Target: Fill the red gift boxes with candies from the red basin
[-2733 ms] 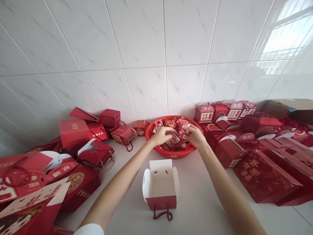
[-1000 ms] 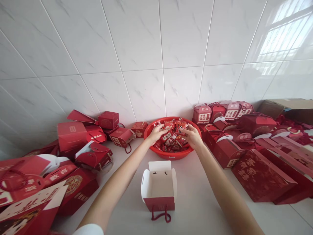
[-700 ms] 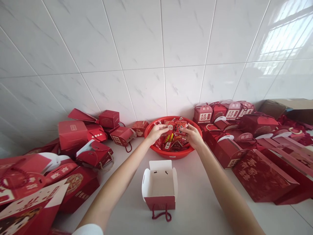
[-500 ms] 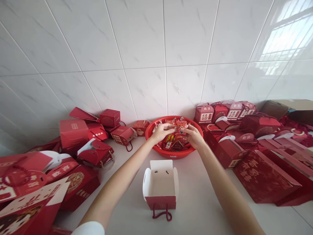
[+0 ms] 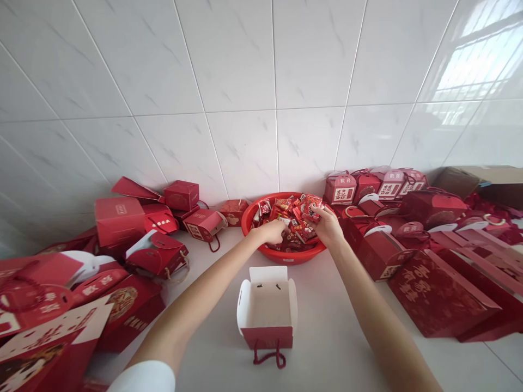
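A red plastic basin (image 5: 291,256) by the wall holds a heap of wrapped sweets (image 5: 300,231), mostly red with some yellow and white. Over its right side my right hand (image 5: 329,227) pinches a small red printed packet (image 5: 310,208) between thumb and fingers. My left hand (image 5: 273,232) reaches into the sweets at the front left, fingers bent together; whatever they grip is hidden. In front of the basin stands an open gift box (image 5: 269,313), white inside and red outside, its flaps up and a dark red cord handle hanging at the front.
Red gift boxes (image 5: 120,220) and bags are piled on the left. Many more red boxes (image 5: 379,250) stand on the right, with a large red bag (image 5: 439,294) nearer. A brown carton (image 5: 498,177) sits at the far right. A tiled wall (image 5: 241,147) rises behind.
My left hand has come away from the packet and gone down into the sweets. My right hand keeps the packet and has moved slightly right with it.
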